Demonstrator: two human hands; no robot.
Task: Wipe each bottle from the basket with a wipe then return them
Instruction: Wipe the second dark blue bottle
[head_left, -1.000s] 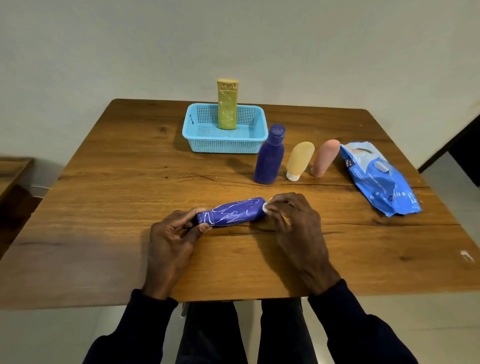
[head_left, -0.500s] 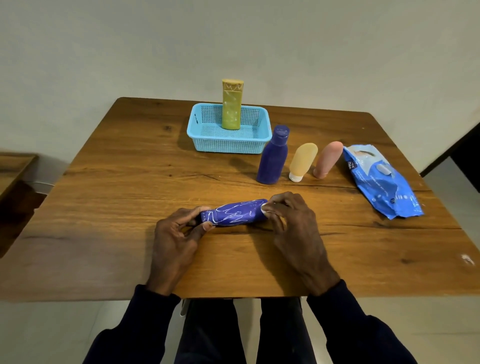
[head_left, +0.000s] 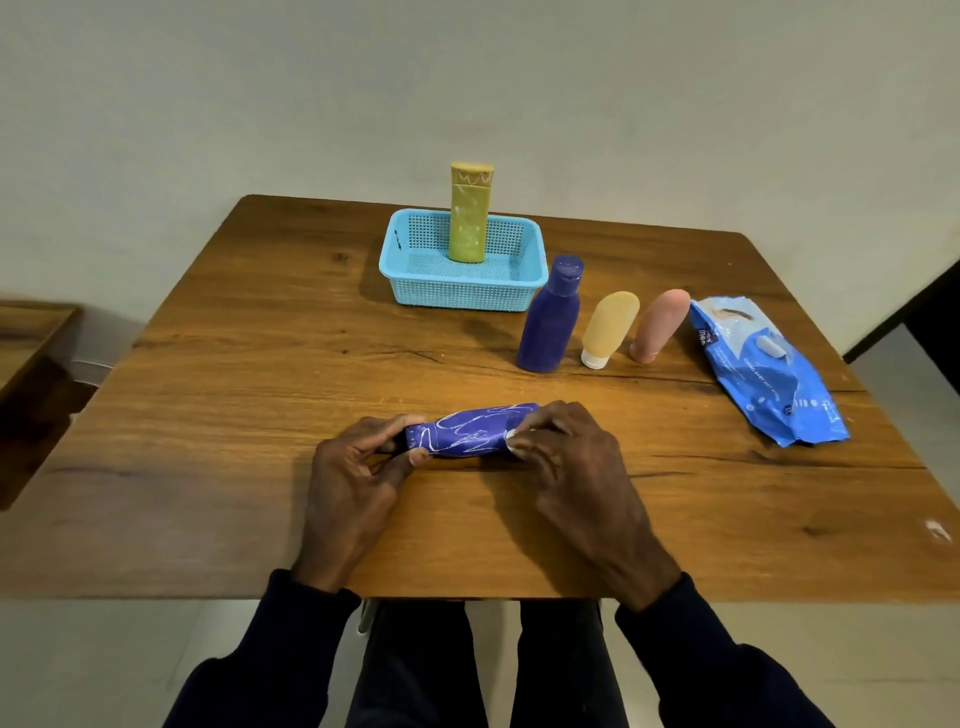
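Position: purple squeeze tube (head_left: 470, 432) with white scribbles lies sideways on wooden table (head_left: 234, 415), near front edge. Hands: left hand (head_left: 353, 483) pinches left end; right hand (head_left: 582, 467) pinches right end with white wipe (head_left: 511, 440). Beyond: olive bottle (head_left: 469, 223) upright in light-blue mesh basket (head_left: 457, 293); beside it dark-blue bottle (head_left: 549, 322), yellow tube (head_left: 608, 327), pink tube (head_left: 658, 325), blue wipes pack (head_left: 763, 369).

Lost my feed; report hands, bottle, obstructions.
Left hand grips purple tube at one end. Right hand pinches the other end, white scrap in the pinch. Tube horizontal. Nothing blocking.

left hand (head_left: 353, 483): pinches purple tube (head_left: 467, 434) end; right hand (head_left: 576, 467): grips opposite end
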